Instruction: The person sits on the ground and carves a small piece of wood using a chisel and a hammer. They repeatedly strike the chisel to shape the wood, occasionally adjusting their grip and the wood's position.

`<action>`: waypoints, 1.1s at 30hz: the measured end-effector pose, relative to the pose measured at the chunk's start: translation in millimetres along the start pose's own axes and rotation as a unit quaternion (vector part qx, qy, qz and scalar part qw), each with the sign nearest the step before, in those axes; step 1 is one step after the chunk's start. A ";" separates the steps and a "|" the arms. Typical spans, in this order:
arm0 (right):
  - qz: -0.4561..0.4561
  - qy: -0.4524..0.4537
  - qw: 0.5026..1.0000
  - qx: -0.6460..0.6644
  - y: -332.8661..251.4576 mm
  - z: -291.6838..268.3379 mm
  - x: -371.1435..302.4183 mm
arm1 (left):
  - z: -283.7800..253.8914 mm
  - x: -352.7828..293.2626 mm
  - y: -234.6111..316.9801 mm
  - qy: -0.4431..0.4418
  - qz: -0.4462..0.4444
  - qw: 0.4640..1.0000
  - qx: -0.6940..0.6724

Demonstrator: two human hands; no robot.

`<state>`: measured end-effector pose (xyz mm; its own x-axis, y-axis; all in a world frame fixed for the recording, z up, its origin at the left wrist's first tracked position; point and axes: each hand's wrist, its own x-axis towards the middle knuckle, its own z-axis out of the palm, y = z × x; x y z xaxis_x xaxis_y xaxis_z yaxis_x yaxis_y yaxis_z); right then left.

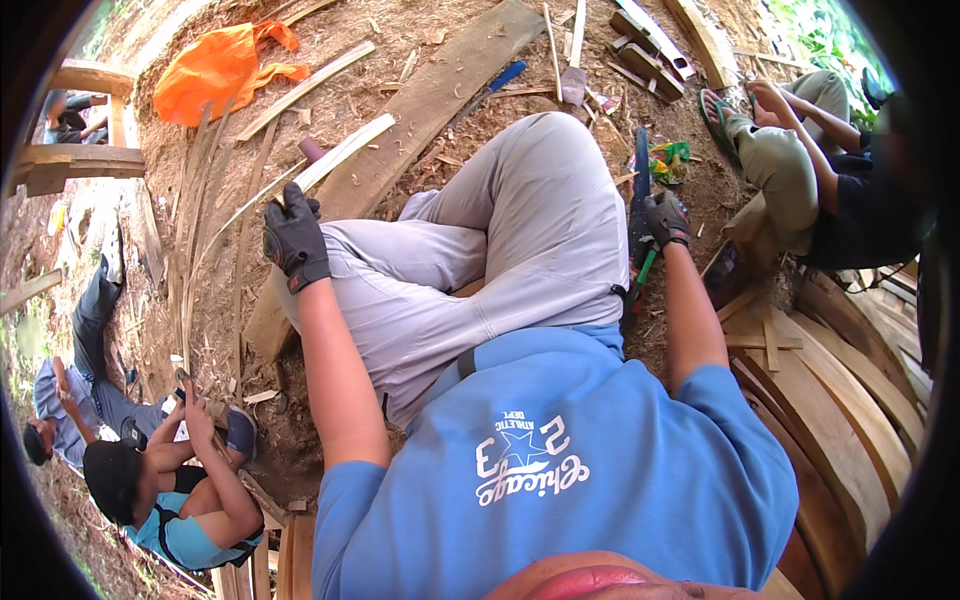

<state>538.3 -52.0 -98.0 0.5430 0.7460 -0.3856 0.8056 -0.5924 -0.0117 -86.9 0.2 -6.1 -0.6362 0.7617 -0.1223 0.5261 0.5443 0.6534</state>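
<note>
My left hand (pixel 296 238), in a dark glove, rests by my bent knee at the near end of a pale wooden strip (pixel 347 152). Its fingers are curled round that end, and a thin shaving (pixel 238 212) bends away beside it. At my other knee, my right hand (pixel 666 219), also gloved, is closed on a tool with a green handle (pixel 648 266); the rest of this tool is hard to make out. Right beside that hand lies a long dark blade-like piece (pixel 640 180). A broad plank (pixel 425 110) slants across the ground ahead of my legs.
An orange cloth or bag (pixel 222 72) lies at the far left. A blue-handled tool (pixel 506 77) and a wooden hand plane (pixel 648 62) lie ahead. One person (pixel 840 170) sits at the right; others (pixel 180 500) sit at the left. Curved boards (pixel 840 420) are stacked at right.
</note>
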 end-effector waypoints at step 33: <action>-0.414 0.099 0.881 -0.209 -347.9 9.5 126.2 | 3.8 4.3 3.4 0.000 -0.027 0.999 0.043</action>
<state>324.3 245.3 -151.3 -0.2738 0.9325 -0.2357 0.9393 0.3120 0.1430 -85.7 6.6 -7.2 -0.6649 0.7306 -0.1553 0.5376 0.6124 0.5796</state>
